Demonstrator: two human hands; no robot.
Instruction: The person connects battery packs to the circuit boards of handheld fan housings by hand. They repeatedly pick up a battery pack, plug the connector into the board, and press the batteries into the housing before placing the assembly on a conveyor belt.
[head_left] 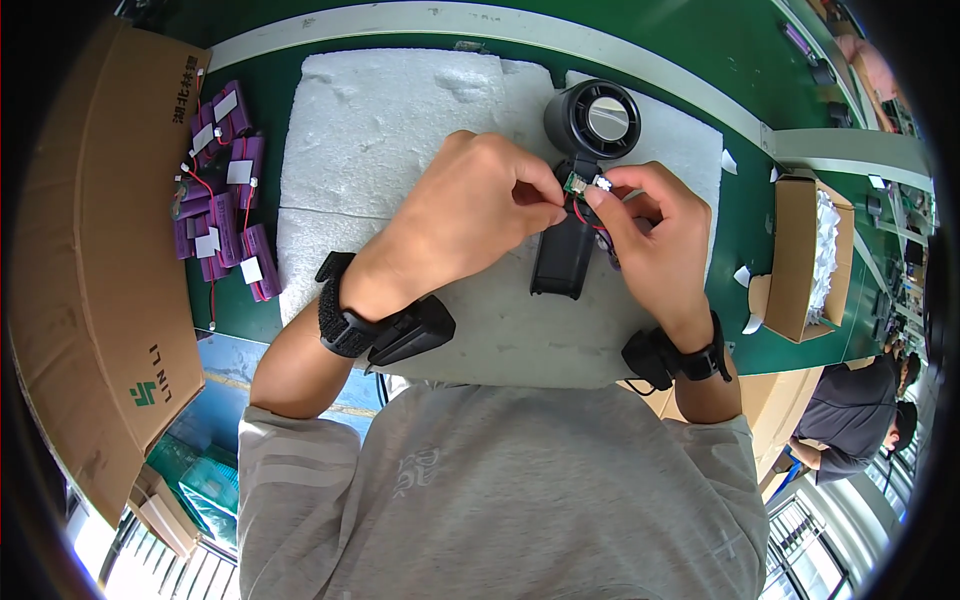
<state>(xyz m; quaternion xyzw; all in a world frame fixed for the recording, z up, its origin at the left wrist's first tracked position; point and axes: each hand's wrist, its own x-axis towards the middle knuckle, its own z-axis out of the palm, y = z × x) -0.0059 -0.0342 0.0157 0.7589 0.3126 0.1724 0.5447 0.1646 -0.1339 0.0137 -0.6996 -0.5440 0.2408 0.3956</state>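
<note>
A black handheld fan (563,262) lies on the white foam sheet (400,100), its round head pointing away from me. Over the top of its handle, a small green circuit board (576,185) sits at the fingertips of my left hand (470,205), which is closed in a pinch. My right hand (660,225) pinches a small white connector (602,183) right beside the board. Red wire (580,213) curves down below the fingertips. Something purple (608,248) shows next to the handle, mostly behind my right hand. Whether connector and board are joined, I cannot tell.
Several purple battery packs (240,172) with leads are heaped left of the foam. A tall cardboard box (90,250) stands at the far left. To the right, an open carton (795,262) holds white pieces. A co-worker (850,420) is at the lower right.
</note>
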